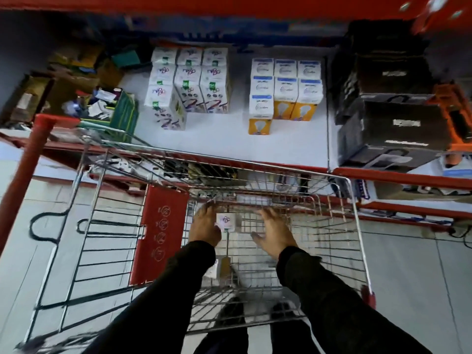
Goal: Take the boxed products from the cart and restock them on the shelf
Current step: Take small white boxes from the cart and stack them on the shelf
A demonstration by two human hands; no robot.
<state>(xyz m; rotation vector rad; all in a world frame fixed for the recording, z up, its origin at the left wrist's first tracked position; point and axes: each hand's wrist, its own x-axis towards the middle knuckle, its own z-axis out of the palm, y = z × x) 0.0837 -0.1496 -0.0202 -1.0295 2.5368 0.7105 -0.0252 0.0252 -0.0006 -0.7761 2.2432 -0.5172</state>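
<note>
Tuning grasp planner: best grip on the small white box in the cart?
Probably pinch the small white box across its two side faces, coming from above: the top faces up, the left hand already touches its left side, and the right hand is open alongside.

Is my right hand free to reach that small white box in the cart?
Probably yes: the right hand is open beside the small white box, nothing between them; the left hand already touches it.

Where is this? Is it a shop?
Most likely a shop aisle. There is a wire shopping cart, a red-edged shelf with rows of matching white boxes, and the left hand touches a small box in the cart.
</note>
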